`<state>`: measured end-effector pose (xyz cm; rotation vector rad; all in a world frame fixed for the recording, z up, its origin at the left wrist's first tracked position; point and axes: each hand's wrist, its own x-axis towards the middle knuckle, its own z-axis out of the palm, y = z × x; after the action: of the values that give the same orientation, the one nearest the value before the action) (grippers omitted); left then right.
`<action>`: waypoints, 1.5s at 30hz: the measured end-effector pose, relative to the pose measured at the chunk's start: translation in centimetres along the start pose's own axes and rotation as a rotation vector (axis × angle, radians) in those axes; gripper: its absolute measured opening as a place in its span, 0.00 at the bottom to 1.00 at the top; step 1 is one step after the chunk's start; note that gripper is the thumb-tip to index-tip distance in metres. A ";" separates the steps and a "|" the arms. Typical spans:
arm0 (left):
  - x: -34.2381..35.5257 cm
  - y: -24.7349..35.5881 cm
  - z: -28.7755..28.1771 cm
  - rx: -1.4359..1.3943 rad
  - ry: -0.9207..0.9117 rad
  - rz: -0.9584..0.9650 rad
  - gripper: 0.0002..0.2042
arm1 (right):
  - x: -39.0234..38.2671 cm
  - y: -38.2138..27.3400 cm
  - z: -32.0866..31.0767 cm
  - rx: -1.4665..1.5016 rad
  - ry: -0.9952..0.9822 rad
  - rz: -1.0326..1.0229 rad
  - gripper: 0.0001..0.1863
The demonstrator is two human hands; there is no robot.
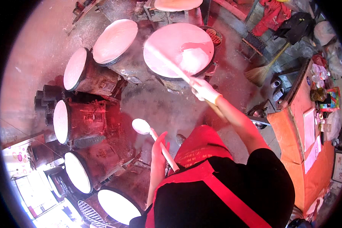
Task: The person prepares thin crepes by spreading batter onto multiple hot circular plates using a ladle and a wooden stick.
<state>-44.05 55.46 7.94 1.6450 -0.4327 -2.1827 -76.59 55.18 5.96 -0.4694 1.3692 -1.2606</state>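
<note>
Upper centre: right hand (204,91), fingers clamped on long pale stick (171,65), which slants over 1 round griddle (178,33). Lower centre: left hand (159,150), fingers loosely round ladle (141,126), bowl toward upper left.

I'm in what looks like a griddle-cooking workshop, since rusty drum stoves (93,118) with round flat griddles (60,121) curve around me, black cylindrical coal briquettes (51,93) stand stacked behind them, and I hold a ladle (140,126).
</note>
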 end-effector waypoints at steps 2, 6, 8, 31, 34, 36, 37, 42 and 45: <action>0.5 -0.3 1.1 -0.002 -0.003 -0.001 0.19 | -1.6 0.2 -4.6 0.018 -0.189 0.064 0.27; 0.4 -0.8 4.5 0.039 -0.015 0.040 0.18 | -0.6 -2.9 -11.1 -0.089 0.077 -0.068 0.22; 0.9 -1.1 6.0 0.038 -0.039 0.062 0.18 | 1.5 -3.7 -10.1 0.052 0.178 -0.101 0.19; -3.0 1.7 14.9 0.058 -0.053 0.382 0.07 | 0.7 -2.6 -11.1 0.462 0.456 -0.436 0.22; -2.5 2.7 15.3 0.131 -0.084 0.377 0.07 | 2.9 1.2 -7.4 0.141 0.331 -0.306 0.21; -2.6 3.2 15.5 0.187 -0.076 0.375 0.07 | 0.4 -2.5 -5.3 0.107 0.136 -0.062 0.19; -2.6 3.3 15.2 0.192 -0.120 0.363 0.07 | 0.2 -2.7 -5.8 0.106 0.207 -0.124 0.19; -2.8 4.3 14.7 0.234 -0.204 0.286 0.07 | -0.6 -0.3 -7.9 0.307 0.485 -0.246 0.21; -2.3 4.3 14.0 0.250 -0.247 0.232 0.08 | -0.7 0.2 -5.6 0.228 0.260 -0.159 0.20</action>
<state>-56.51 53.04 15.67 1.3602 -0.9515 -2.2294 -81.32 58.09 4.79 -0.2655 1.4006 -1.6319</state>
